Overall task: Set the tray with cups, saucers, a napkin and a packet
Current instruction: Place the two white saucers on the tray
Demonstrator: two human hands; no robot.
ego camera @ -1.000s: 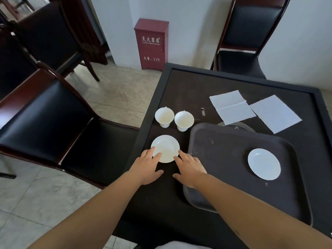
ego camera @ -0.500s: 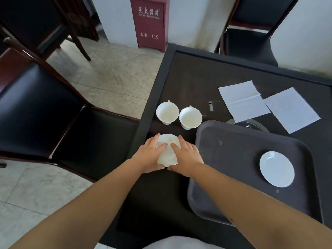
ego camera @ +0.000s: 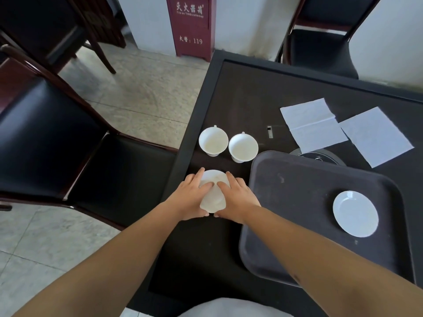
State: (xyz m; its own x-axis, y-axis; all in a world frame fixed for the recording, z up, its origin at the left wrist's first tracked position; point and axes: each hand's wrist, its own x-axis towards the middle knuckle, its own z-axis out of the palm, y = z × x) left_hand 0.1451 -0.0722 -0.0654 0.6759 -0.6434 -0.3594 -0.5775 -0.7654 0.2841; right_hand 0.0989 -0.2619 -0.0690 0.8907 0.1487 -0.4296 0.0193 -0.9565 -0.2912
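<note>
Saucer (ego camera: 214,191) sits between both hands at the table's (ego camera: 251,92) left edge, just left of the tray (ego camera: 297,202). It looks tilted, far rim higher, near rim low between the two wrists. Left hand (ego camera: 190,197) clasps its left side, right hand (ego camera: 238,200) its right side; fingertips of both lie over the top and nearly meet in the middle. Both hands closed onto the saucer, close together, thumbs hidden under or behind it.

Two white cups (ego camera: 213,141) stand side by side just beyond the saucer, upright, apart from the hands, on the table and not on the tray. Both look empty.

Tray dark, rounded corners, lying to the right of the hands; right forearm crosses its near-left corner. A second saucer (ego camera: 355,213) lies flat on the tray's right part, well apart from the hands.

Two white napkins (ego camera: 313,124) lie flat beyond the tray, side by side, edges touching or just overlapping; cannot tell which.

Writing: red cabinet (ego camera: 191,26) against the far wall carries white Chinese characters, a small line beneath too blurred to read, and lower down more characters followed by "119".

Black chairs (ego camera: 45,138) stand left of the table and at its far side.
</note>
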